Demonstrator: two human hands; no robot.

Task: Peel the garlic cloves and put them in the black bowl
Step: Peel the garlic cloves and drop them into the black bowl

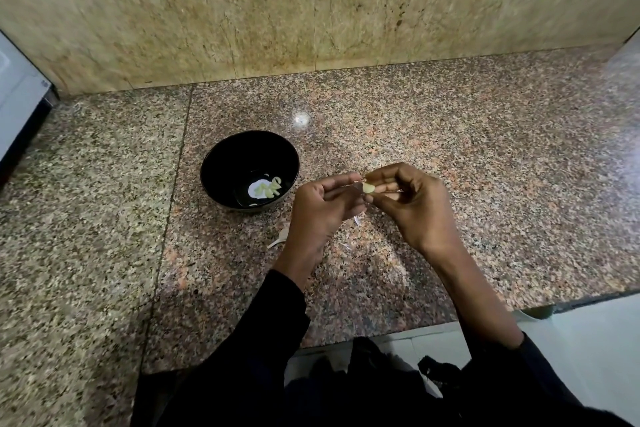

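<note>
A pale garlic clove [368, 188] is held above the granite counter, pinched between the fingertips of both hands. My left hand [320, 208] grips it from the left, with a bit of skin at its fingertips. My right hand [412, 204] pinches it from the right. The black bowl [221, 166] stands just left of my hands and holds several peeled cloves [270, 188] at its bottom.
Bits of garlic skin [278, 240] lie on the speckled granite counter [485, 166] below my left hand. A tiled wall rises behind. A white appliance [17, 97] stands at the far left. The counter's front edge runs at the lower right.
</note>
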